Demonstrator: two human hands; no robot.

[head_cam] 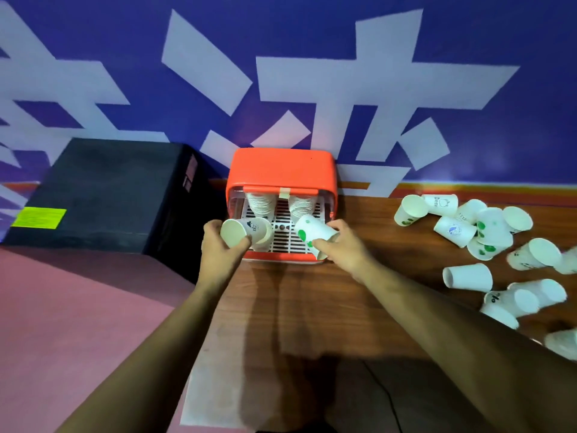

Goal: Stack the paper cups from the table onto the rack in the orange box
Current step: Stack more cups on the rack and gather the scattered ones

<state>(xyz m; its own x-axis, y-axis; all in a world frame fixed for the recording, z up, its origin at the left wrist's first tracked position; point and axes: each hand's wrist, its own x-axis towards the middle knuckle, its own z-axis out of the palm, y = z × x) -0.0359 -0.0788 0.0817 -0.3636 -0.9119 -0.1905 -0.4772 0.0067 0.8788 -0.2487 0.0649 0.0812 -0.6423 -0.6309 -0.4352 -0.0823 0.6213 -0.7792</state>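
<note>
Head view, mid-frame: the left hand grips a printed cup and the right hand a green-dotted cup over the rack in the orange box, where two stacks already stand, while many loose cups on the table at right suggest the task is only partly done.

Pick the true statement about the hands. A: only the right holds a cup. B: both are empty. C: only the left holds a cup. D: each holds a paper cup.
D: the left hand grips a printed cup, the right hand a green-spotted cup.
</note>
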